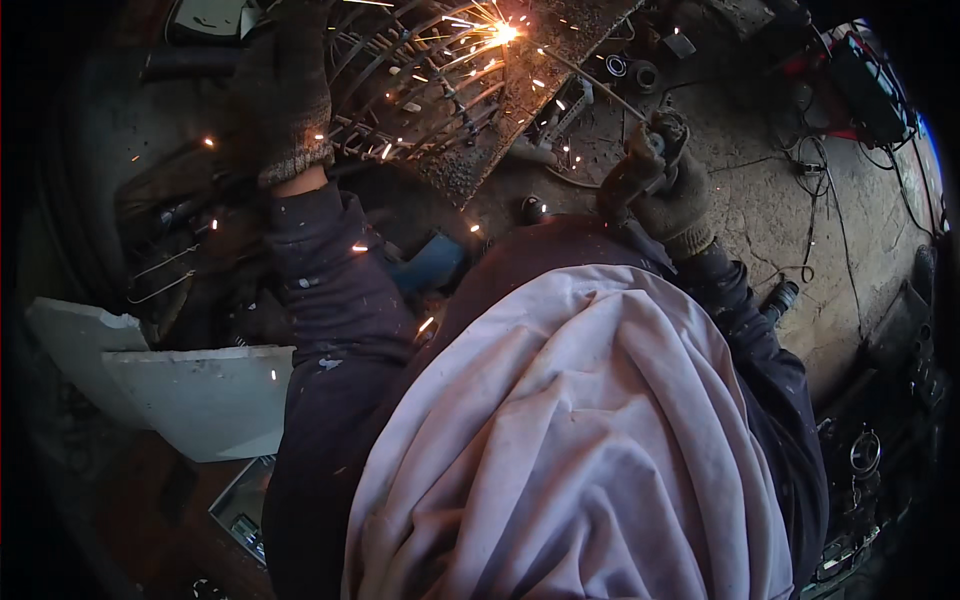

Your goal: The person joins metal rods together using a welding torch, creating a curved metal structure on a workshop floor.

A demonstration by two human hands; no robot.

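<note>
My right hand (672,190), in a knitted work glove, is closed around a welding electrode holder (655,142). A thin electrode (595,82) runs from it up and left toward a bright arc throwing sparks. The arc burns at the right side of a metal grille (415,95) of curved bars. That grille rests on a rough, dirty metal tabletop (540,85). At the grille's left edge is my gloved left hand (288,95), reaching toward the top of the picture. Its fingers are lost in shadow, so their grip does not show.
Broken white panels (200,395) lean at the left. A blue object (430,262) lies below the table. Metal rings (645,75) are right of the table edge. A dark box-shaped machine with red parts (868,92) stands at far right, its cables (835,215) trailing over the floor.
</note>
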